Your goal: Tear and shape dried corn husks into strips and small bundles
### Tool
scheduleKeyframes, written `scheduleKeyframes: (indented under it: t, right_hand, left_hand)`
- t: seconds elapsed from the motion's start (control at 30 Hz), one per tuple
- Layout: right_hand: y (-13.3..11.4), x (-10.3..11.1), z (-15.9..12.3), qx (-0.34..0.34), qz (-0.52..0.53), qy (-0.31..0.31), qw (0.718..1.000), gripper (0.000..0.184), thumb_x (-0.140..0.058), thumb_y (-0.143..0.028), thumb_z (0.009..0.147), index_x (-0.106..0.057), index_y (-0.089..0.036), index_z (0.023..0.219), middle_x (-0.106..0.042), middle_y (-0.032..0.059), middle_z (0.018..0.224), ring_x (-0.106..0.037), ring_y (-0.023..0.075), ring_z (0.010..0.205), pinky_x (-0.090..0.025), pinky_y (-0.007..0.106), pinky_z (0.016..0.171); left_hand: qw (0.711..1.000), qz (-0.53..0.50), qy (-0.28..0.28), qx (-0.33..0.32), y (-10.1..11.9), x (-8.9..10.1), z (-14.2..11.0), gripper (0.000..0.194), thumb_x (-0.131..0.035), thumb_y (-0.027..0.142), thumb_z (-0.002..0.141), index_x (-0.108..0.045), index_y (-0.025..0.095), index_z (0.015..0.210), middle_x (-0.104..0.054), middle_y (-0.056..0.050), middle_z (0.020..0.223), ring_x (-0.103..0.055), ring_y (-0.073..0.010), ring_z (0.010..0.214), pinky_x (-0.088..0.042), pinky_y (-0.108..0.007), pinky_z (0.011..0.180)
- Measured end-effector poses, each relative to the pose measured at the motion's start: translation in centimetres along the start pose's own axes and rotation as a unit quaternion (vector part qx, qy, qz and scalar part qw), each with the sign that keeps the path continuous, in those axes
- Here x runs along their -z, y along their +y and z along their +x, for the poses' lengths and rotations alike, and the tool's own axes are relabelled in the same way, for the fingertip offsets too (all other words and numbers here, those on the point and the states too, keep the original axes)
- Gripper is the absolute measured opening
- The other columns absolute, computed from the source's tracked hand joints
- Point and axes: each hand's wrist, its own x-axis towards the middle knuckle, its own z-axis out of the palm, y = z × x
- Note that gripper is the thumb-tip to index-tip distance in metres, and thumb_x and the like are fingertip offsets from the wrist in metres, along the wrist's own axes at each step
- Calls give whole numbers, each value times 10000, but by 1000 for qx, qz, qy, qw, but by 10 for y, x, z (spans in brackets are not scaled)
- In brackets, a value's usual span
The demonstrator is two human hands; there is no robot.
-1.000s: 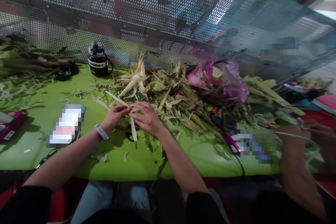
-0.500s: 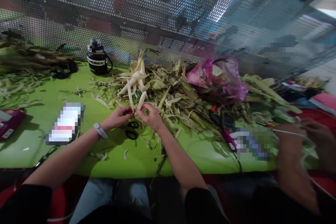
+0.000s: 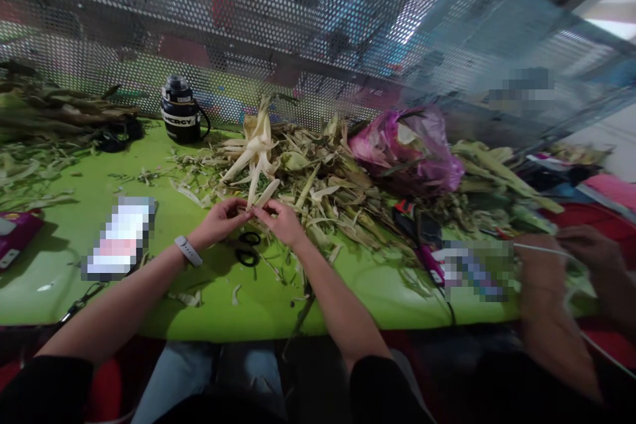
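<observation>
My left hand [image 3: 226, 221] and my right hand [image 3: 282, 222] meet fingertip to fingertip over the green table. Pale corn husk strips [image 3: 269, 193] stick up from between them, one nearly upright and one leaning right. Both hands are closed in a pinch on the lower ends of the strips, which the fingers hide. Just beyond stands a splayed cream corn husk [image 3: 260, 144], peeled into several strips. Under my hands lie black loops [image 3: 247, 257], which look like scissor handles; their blades cannot be made out.
Dry husks [image 3: 348, 205] heap behind and to the right, beside a pink plastic bag [image 3: 405, 152]. A black bottle [image 3: 179, 112] stands at the back, a phone [image 3: 120, 238] lies left. Another person's hands [image 3: 583, 248] hold a white cord at right. Perforated metal panels [image 3: 298, 33] bound the far side.
The strips in my fingers have shifted: the left one stands more upright, and the right one tilts further right. My hands stay together in nearly the same place.
</observation>
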Motion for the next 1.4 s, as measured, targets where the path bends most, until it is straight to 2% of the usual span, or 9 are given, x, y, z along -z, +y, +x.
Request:
scheduleKeyframes:
  t: [0.23,0.4,0.5,0.6,0.7,0.8,1.07,1.23,1.4]
  right_hand:
    - [4,-8,0,-87,119,-31,989,380,-626,-531,794,-638,-169,910,-696,19,795,-631,128,687,-508,247,642]
    - [-2,-1,0,-103,154,-74,980,410,-612,-527,808,-585,-186,1033,-694,22,803,-645,141,685,-528,264,628]
    - [-6,4,-1,-45,105,-101,988,380,-608,-481,832,-593,-184,1068,-709,45,911,-657,154,771,-535,284,702]
    - [-8,7,-3,51,-29,-68,996,299,-601,-416,863,-632,-183,1047,-703,63,1017,-647,179,914,-511,322,836]
    - [-9,5,-5,142,-177,-40,973,232,-550,-358,913,-676,-191,1013,-701,83,984,-633,202,943,-487,340,870]
    - [-9,1,-8,203,-263,-37,942,259,-479,-309,955,-699,-187,1017,-691,99,956,-619,205,940,-483,325,861]
    - [-5,2,-5,224,-360,-37,905,285,-475,-209,952,-694,-232,1133,-671,78,932,-588,194,882,-464,320,830]
    - [-2,-5,-4,264,-374,-48,888,345,-449,-149,948,-642,-161,1233,-678,102,934,-578,210,888,-464,365,881]
    - [-4,-10,-7,293,-376,-37,878,339,-444,-123,943,-641,-113,1219,-702,108,958,-592,209,897,-437,396,974]
  left_hand:
    - [998,-55,16,30,5,-3,-2,272,-782,351,705,-667,155,854,-657,-24,789,-588,-119,709,-473,-227,695]
    - [990,-117,24,73,14,-3,-3,267,-791,347,679,-638,175,813,-636,-5,797,-594,-119,716,-514,-256,720]
    - [991,-118,43,55,18,-3,-3,268,-792,346,669,-635,173,800,-627,-4,805,-594,-120,733,-521,-257,741]
    - [992,-107,49,55,18,-1,-3,292,-776,374,691,-621,170,831,-622,-2,817,-594,-120,732,-527,-257,714]
    - [992,-90,58,59,15,-1,-2,331,-774,389,701,-606,179,895,-614,12,774,-585,-116,693,-517,-240,649]
    - [992,-96,69,45,12,-1,0,362,-794,376,685,-618,173,928,-597,23,733,-560,-101,658,-492,-217,620]
    - [975,-172,84,113,14,2,1,362,-849,325,611,-648,155,860,-638,6,818,-587,-88,715,-479,-224,697]
    - [986,-96,131,21,4,5,5,346,-779,385,697,-596,159,883,-604,30,756,-552,-86,696,-473,-228,708]
    - [986,-55,155,4,-4,7,11,331,-718,396,740,-537,175,908,-584,35,735,-535,-97,652,-480,-242,650]
